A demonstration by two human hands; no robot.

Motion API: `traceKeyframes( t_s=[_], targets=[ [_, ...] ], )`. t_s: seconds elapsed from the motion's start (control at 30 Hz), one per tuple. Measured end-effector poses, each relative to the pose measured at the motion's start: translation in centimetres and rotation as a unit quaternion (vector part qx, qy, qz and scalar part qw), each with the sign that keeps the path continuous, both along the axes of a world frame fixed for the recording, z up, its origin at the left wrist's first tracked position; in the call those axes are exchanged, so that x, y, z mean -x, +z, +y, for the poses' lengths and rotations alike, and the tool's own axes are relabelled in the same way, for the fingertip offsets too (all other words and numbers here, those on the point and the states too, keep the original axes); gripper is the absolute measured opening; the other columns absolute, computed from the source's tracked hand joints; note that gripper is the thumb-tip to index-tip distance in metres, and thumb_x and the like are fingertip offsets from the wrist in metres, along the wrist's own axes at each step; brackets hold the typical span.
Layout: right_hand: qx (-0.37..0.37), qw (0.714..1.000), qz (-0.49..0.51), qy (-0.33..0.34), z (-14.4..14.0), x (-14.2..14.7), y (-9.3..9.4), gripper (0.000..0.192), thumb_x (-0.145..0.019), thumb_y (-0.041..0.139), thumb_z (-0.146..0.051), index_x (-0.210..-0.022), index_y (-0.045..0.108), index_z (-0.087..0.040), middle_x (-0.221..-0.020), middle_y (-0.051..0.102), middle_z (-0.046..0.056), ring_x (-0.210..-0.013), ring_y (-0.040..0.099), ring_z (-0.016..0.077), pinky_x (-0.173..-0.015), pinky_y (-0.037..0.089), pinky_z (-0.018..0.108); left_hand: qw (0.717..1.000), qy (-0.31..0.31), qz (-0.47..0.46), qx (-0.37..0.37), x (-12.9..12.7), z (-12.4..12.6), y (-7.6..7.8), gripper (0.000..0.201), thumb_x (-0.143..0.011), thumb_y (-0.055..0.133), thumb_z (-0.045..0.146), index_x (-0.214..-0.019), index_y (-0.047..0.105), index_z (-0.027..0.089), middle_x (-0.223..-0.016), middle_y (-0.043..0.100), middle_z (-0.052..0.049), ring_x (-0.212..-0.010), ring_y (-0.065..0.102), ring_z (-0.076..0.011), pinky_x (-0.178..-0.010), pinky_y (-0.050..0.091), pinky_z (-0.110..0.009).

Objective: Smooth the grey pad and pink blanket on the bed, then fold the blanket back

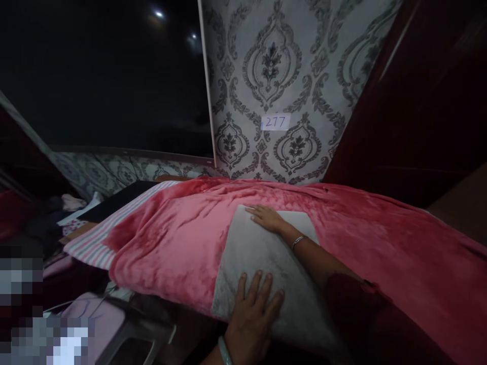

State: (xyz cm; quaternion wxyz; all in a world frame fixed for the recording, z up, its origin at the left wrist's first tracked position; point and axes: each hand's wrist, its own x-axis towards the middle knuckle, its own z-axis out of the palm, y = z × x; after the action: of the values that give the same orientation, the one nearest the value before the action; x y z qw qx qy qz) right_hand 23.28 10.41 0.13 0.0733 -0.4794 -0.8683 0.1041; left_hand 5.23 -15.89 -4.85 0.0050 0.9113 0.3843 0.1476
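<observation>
1. Patterned damask wallpaper (272, 56) stands behind, with a paper label (275, 121) reading 277 on it, placed probably so that the number can be read easily; a dark television screen (106, 81) is at the left.
2. Below the wall, a pink-red plush blanket (182, 243) is spread over a support which I cannot identify. At its left end lies a striped cloth (89, 248).
3. On the middle of this blanket lies the grey plush cloth (243, 253), directly before the person, perhaps because both arms reach it comfortably there.
4. Right hand (266, 219) rests palm down near the far edge of the cloth; its fingers are extended and clamp nothing.
5. Left hand (251, 319) lies on the near part, its grip also unclosed, with fingers well apart. Such flat palms would, I judge, spread pressure and keep the soft pile smooth.
6. With one hand far and one near, the cloth is probably steadied along its length.
</observation>
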Motion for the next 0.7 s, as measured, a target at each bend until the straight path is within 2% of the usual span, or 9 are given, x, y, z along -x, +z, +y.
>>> traceKeyframes(
  t_s=[0.2,0.27,0.37,0.43,0.47,0.53,0.6,0.63,0.7],
  targets=[
    [-0.004,0.999,0.022,-0.047,1.1,-0.2,-0.9,0.058,-0.103,0.027,-0.049,-0.158,0.034,-0.031,-0.163,0.032,0.002,-0.151,0.026,0.0244,-0.123,0.019,0.049,1.000,0.011,-0.003,0.026,-0.6,-0.3,0.3,0.094,-0.076,0.062,0.019,-0.160,0.021,0.032,-0.169,0.011,-0.007,-0.155,0.006,-0.0356,-0.121,0.001,-0.069],
    [-0.010,0.997,0.013,-0.073,0.8,-0.1,-0.4,0.058,-0.103,0.027,-0.050,-0.157,0.035,-0.030,-0.163,0.033,0.004,-0.151,0.026,0.0268,-0.122,0.019,0.054,1.000,0.012,-0.008,0.028,-0.6,-0.4,0.7,0.092,-0.077,0.060,0.017,-0.159,0.022,0.031,-0.169,0.013,-0.007,-0.156,0.005,-0.0346,-0.121,0.001,-0.068],
    [-0.013,0.993,-0.005,-0.116,-0.8,0.9,0.7,0.060,-0.102,0.029,-0.050,-0.159,0.031,-0.030,-0.165,0.025,0.006,-0.152,0.017,0.0340,-0.117,0.016,0.067,0.999,-0.014,-0.010,0.041,0.3,-0.5,2.3,0.087,-0.080,0.060,0.019,-0.159,0.025,0.030,-0.168,0.016,-0.008,-0.156,0.007,-0.0327,-0.123,0.001,-0.065],
    [-0.032,0.996,-0.015,-0.079,-2.8,2.0,1.2,0.059,-0.103,0.029,-0.050,-0.159,0.031,-0.031,-0.167,0.018,0.006,-0.154,0.010,0.0353,-0.117,0.012,0.068,0.998,-0.033,-0.010,0.056,1.6,-0.6,3.6,0.085,-0.082,0.062,0.024,-0.158,0.027,0.030,-0.168,0.018,-0.009,-0.156,0.010,-0.0315,-0.123,-0.002,-0.064],
    [-0.043,0.998,-0.022,-0.032,-4.1,2.6,1.2,0.058,-0.103,0.030,-0.050,-0.158,0.034,-0.032,-0.167,0.018,0.005,-0.154,0.009,0.0344,-0.118,0.010,0.066,0.997,-0.032,-0.010,0.063,2.3,-0.6,4.2,0.085,-0.081,0.064,0.026,-0.158,0.027,0.030,-0.167,0.020,-0.009,-0.155,0.011,-0.0313,-0.122,-0.004,-0.064],
    [-0.048,0.994,-0.031,0.090,-6.6,3.8,1.0,0.056,-0.103,0.031,-0.051,-0.156,0.037,-0.035,-0.167,0.022,0.002,-0.154,0.010,0.0314,-0.120,0.006,0.061,0.997,-0.003,-0.005,0.077,3.7,-0.6,4.8,0.089,-0.078,0.068,0.025,-0.157,0.028,0.030,-0.167,0.022,-0.010,-0.155,0.012,-0.0323,-0.121,-0.004,-0.066],
    [-0.030,0.985,-0.028,0.168,-8.3,4.6,0.7,0.055,-0.103,0.031,-0.053,-0.155,0.036,-0.039,-0.165,0.026,0.000,-0.154,0.013,0.0283,-0.121,0.005,0.058,0.995,0.044,0.008,0.086,4.6,-0.5,4.5,0.096,-0.072,0.069,0.018,-0.157,0.028,0.031,-0.167,0.020,-0.010,-0.155,0.009,-0.0347,-0.120,-0.002,-0.068],
    [-0.020,0.984,-0.026,0.178,-8.7,4.9,0.6,0.055,-0.103,0.030,-0.054,-0.156,0.034,-0.040,-0.165,0.026,0.000,-0.154,0.014,0.0274,-0.121,0.006,0.057,0.994,0.065,0.015,0.087,4.7,-0.5,4.2,0.099,-0.069,0.069,0.014,-0.158,0.028,0.032,-0.168,0.017,-0.010,-0.155,0.008,-0.0355,-0.120,0.000,-0.069],
    [-0.005,0.988,-0.030,0.151,-8.0,5.2,0.5,0.056,-0.103,0.029,-0.055,-0.157,0.032,-0.039,-0.165,0.025,0.001,-0.154,0.015,0.0278,-0.121,0.008,0.058,0.992,0.093,0.025,0.086,4.6,-0.5,3.5,0.105,-0.065,0.065,0.007,-0.158,0.026,0.034,-0.169,0.009,-0.009,-0.155,0.005,-0.0362,-0.119,0.003,-0.069]
  ],
)
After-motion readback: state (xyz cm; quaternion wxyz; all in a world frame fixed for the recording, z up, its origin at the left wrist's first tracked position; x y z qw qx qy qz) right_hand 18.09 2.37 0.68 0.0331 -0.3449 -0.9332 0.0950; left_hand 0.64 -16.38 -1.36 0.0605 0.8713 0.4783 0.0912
